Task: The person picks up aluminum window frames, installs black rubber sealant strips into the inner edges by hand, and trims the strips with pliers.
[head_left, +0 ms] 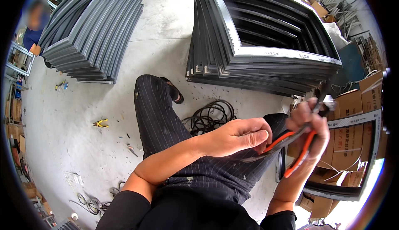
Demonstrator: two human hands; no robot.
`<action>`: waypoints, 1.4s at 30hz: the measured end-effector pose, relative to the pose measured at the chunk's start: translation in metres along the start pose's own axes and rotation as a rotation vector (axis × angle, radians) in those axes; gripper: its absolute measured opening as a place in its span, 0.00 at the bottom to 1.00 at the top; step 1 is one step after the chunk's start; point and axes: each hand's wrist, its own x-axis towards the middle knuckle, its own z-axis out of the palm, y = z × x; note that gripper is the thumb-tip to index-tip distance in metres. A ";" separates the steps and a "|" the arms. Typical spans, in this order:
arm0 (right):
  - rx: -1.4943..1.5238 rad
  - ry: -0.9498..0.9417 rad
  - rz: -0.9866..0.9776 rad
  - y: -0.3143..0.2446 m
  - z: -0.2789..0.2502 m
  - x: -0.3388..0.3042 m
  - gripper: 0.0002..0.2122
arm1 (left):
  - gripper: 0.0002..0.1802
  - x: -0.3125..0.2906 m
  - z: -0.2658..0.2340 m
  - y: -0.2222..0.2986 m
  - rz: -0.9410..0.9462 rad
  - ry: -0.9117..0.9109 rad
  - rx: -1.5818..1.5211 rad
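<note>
My right hand (309, 124), blurred by motion, is closed round a plier-like hand tool (300, 159) with orange-and-black handles; its head is smeared and partly hidden. A thin black strip (252, 159) runs past both hands, crossing the tool. My left hand (241, 137) is curled with the thumb laid over the fingers, and the strip appears pinched there, though the fingertips are partly hidden. Both hands are over my right thigh. Loops of black strip (212, 115) lie in a loose coil on the floor between my legs.
Dark metal frames are stacked ahead left (97, 38) and ahead right (266, 70). Another frame (368, 163) leans by cardboard boxes (349, 134) at my right. Yellow-handled pliers (101, 123) and scraps lie on the floor. A person (32, 32) is at the far left.
</note>
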 end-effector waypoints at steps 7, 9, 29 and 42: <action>-0.192 0.193 0.441 0.074 -0.019 -0.015 0.07 | 0.18 -0.034 -0.013 -0.040 -0.202 0.097 -0.066; -0.198 0.210 0.465 0.083 -0.022 -0.019 0.05 | 0.15 -0.040 -0.009 -0.044 -0.241 0.219 -0.204; -0.943 -0.180 0.600 0.122 -0.027 -0.060 0.11 | 0.06 -0.070 -0.016 -0.030 0.051 0.691 1.083; -1.340 -0.348 0.115 0.134 -0.024 -0.058 0.23 | 0.12 -0.076 -0.009 -0.035 0.098 0.674 1.328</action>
